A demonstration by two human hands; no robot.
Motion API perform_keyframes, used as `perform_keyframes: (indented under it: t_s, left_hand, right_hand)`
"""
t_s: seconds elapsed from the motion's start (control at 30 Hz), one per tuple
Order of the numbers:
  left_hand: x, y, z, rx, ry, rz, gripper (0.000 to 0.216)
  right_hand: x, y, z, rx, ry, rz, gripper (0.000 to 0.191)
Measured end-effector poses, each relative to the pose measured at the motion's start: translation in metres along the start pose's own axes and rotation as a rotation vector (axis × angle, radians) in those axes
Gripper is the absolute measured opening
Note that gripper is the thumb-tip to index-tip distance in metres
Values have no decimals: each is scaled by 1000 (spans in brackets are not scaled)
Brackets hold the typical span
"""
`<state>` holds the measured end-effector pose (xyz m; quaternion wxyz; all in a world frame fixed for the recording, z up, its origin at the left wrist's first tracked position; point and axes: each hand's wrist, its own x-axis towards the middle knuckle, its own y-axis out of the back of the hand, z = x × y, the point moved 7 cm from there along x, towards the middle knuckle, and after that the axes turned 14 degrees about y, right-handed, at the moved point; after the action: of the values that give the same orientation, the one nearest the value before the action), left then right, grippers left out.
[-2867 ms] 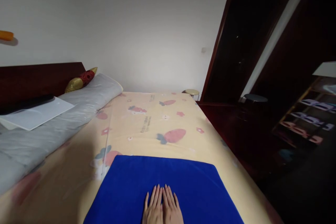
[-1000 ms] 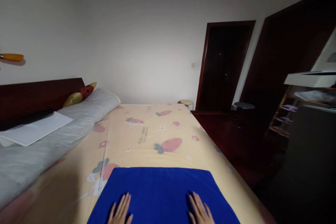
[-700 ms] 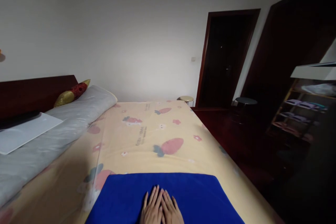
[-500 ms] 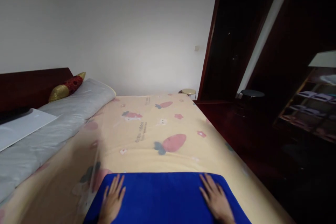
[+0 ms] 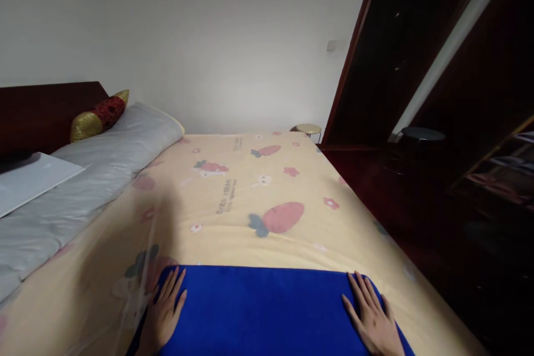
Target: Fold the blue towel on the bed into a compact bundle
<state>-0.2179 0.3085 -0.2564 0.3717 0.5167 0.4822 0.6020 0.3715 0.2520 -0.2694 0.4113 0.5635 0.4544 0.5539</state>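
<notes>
blue towel (image 5: 267, 311) flat on bed (image 5: 250, 222); left hand (image 5: 164, 314), right hand (image 5: 373, 322) open-palmed at far corners, gripping nothing; uneven push may wrinkle it.

Dim room; right side near black; soft blur; wide-angle stretch at edges.

The only lettering in view is printed on the yellow bedsheet (image 5: 267, 222): one short dark line of small characters at about 11 o'clock from the big strawberry print (image 5: 277, 218), running up the sheet towards the far wall, and a fainter, smaller patch of print further up near the sheet's far edge at 12 o'clock. Both are too small and blurred to read, so no word, brand or number can be made out. Nothing else in view carries any readable text, label or sign.
</notes>
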Motion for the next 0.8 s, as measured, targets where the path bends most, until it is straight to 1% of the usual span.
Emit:
perform_keyframes:
  t_s: [0.13, 0.33, 0.57, 0.8]
  left_hand:
    - [-1, 4, 2, -18, 4, 25, 54]
    - [-2, 4, 4, 10, 16, 11, 53]
    - [-2, 3, 3, 10, 4, 35, 53]
    - [-2, 3, 2, -40, 0, 61, 52]
  right_hand:
    - [0, -4, 3, 6, 0, -43, 73]
    - [0, -3, 2, -13, 14, -28, 71]
    - [2, 0, -1, -44, 18, -24, 72]
    - [2, 1, -1, -30, 14, -35, 72]
